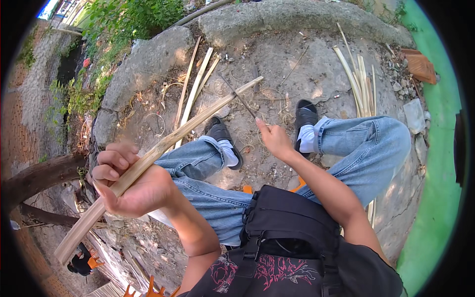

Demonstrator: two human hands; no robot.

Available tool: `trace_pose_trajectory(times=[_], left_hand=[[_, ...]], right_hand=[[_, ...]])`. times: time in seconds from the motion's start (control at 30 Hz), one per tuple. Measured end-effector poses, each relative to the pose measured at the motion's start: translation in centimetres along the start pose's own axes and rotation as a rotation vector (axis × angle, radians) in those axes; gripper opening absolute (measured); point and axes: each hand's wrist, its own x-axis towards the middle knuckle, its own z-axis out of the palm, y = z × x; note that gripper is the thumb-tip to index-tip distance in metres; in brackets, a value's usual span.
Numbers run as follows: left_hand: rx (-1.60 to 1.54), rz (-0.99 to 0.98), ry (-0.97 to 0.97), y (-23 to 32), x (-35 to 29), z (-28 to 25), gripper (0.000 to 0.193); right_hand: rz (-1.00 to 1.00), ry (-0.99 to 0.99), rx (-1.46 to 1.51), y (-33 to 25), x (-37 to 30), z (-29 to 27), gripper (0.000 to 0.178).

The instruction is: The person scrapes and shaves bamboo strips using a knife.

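A long, pale split strip of wood or bamboo [190, 129] slants across the view from lower left to the upper middle. My left hand [146, 190] is turned palm up and wrapped round the strip's nearer part, thumb in front and fingers curled. In my closed right hand [277, 142] is a thin, dark-bladed knife [245, 106]; its handle is mostly hidden in the fist. The blade lies crosswise against the strip, close to the strip's far end. Thin curled shavings [264, 101] are scattered on the ground below.
More split strips lie beyond my left knee [197, 89] and beside my right foot [362, 91]. A low concrete kerb [297, 22] curves across the far side. A green wall [430, 148] stands at right, near an orange-brown brick [419, 64]. Branches [47, 178] stick in from the left.
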Motion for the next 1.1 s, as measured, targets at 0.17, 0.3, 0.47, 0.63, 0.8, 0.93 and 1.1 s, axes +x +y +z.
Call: trace_pose_trajectory(times=[0.17, 0.3, 0.47, 0.63, 0.8, 0.93, 1.1], left_hand=[[-0.024, -0.246, -0.033, 4.4, 0.8, -0.3, 0.046], [0.075, -0.243, -0.060, 6.0, 1.8, -0.4, 0.045], [0.097, -0.212, -0.064, 5.2, 2.0, -0.7, 0.047], [0.151, -0.214, -0.012, 5.0, 2.4, -0.2, 0.044], [0.098, -0.239, -0.053, 5.2, 2.9, -0.7, 0.043], [0.152, -0.187, -0.047, 4.5, 2.9, -0.8, 0.045], [0.093, -0.243, -0.092, 5.1, 2.9, -1.2, 0.044]], right_hand=[[-0.106, -0.101, 0.098, -4.5, -5.6, 0.2, 0.065], [-0.116, -0.191, 0.047, -2.2, -6.0, 0.9, 0.063], [0.111, -0.182, -0.002, -0.8, -4.6, 1.3, 0.061], [-0.092, -0.175, 0.066, 1.7, -3.4, 1.5, 0.064], [-0.207, -0.142, 0.130, -0.8, -5.4, 2.1, 0.067], [0.042, -0.173, -0.071, 3.2, -1.7, 1.3, 0.061], [-0.271, -0.100, 0.059, 0.7, -5.2, 3.2, 0.070]])
